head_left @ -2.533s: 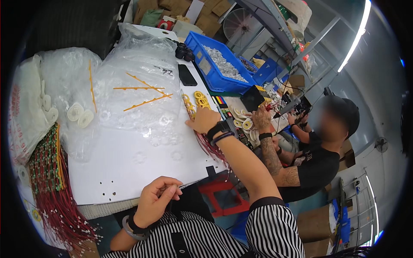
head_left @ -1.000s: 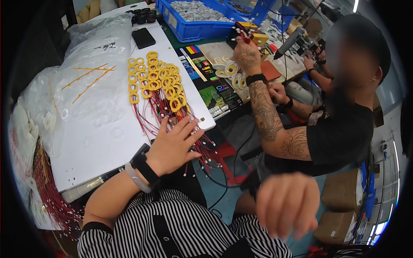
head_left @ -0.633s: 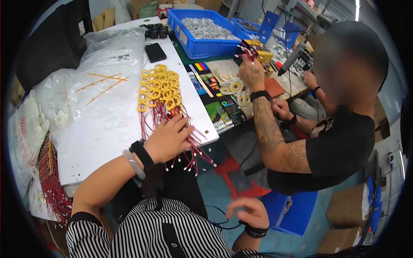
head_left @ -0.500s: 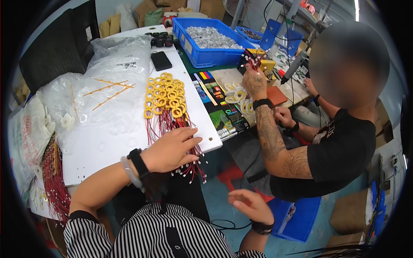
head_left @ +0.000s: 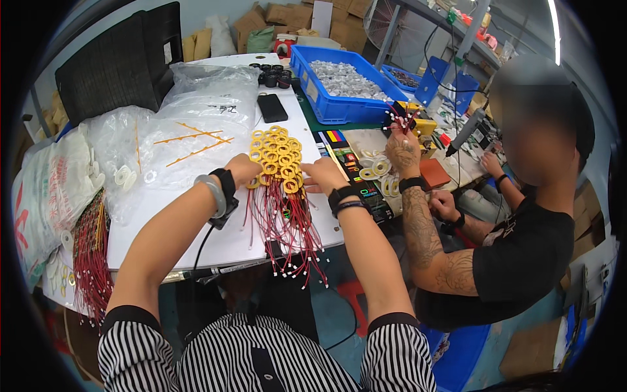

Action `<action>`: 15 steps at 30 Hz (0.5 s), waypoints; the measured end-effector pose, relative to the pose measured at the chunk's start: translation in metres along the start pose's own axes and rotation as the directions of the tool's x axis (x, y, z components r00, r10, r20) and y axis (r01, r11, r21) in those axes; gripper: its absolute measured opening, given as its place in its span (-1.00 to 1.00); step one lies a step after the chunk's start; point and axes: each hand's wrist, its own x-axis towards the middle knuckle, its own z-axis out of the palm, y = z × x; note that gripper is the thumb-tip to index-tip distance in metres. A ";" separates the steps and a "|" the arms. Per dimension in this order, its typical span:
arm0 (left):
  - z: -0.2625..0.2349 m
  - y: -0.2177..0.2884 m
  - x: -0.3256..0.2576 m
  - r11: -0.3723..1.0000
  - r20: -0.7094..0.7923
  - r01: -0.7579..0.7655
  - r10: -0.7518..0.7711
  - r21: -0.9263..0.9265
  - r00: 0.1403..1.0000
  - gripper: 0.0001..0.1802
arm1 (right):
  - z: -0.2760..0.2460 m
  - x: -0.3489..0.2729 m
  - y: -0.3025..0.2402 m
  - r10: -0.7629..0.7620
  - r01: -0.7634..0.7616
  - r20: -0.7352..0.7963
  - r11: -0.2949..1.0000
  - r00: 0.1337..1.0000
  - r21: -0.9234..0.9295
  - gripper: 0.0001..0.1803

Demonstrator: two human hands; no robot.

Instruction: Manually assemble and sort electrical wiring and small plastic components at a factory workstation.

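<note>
Okay, both hands are at the pile of flat yellow rings [head_left: 279, 155] on the white tabletop [head_left: 163, 232], right of its centre. Left hand [head_left: 243, 168] sits at the pile's left edge, back up, fingertips hidden; can't tell if it grips anything. Right hand [head_left: 324, 175] is at the right edge, index finger pointing toward the rings, other fingers partly curled; grip or contact not readable.

Rings overlap in rough columns. Thin dark-red wires [head_left: 282, 219] run from them toward the near side, small white connectors at the ends hanging past the near edge.

Far of the pile: black phone [head_left: 272, 108], then black round parts [head_left: 274, 76]. Right of those, blue plastic bin [head_left: 321, 104] with a heap of whitish pieces [head_left: 346, 78]. To the left, clear plastic bags [head_left: 209, 98] with thin orange strips [head_left: 196, 138] lying on them; far left, another hanging bundle of red wires [head_left: 91, 268].

On the right, a co-worker's raised hand [head_left: 403, 153] holds red wires with white connectors [head_left: 402, 119].
</note>
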 end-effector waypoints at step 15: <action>0.051 0.042 0.013 0.902 0.042 0.040 -0.024 -0.429 0.999 -0.64 | 0.022 0.054 0.019 -0.100 0.013 -0.143 0.860 0.985 -0.510 -0.50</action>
